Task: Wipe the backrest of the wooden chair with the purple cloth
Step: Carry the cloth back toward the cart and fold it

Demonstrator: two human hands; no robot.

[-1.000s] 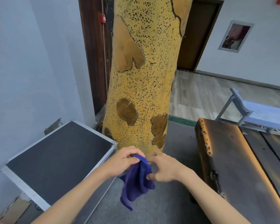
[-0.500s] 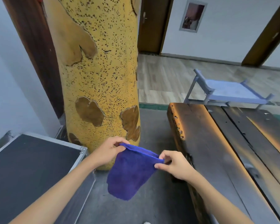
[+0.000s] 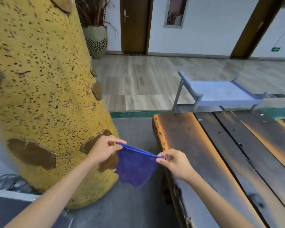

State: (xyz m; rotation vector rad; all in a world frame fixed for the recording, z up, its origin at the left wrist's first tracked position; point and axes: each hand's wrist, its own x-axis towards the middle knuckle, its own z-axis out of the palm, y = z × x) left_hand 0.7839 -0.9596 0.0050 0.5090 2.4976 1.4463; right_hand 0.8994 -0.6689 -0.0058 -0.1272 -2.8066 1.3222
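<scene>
Purple cloth [image 3: 135, 167] stretched at lower centre of frame, hanging below its taut top edge. Left hand [image 3: 104, 151] pinching the left corner, right hand [image 3: 174, 162] pinching the right. Yellow speckled column [image 3: 44, 89] at left; dark wooden bench [image 3: 212, 153] at right.

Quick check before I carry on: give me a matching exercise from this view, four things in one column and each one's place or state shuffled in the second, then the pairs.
Things:
1. purple cloth
2. left hand
3. yellow speckled column
4. pale blue bench

Places or states:
A. stands on the wood floor beyond the dark wooden table
B. hangs stretched between both hands
C. pinches the cloth's upper left corner
D. rises at the left of the view

The right hand pinches the other corner.

Pairs: 1-B, 2-C, 3-D, 4-A
</scene>
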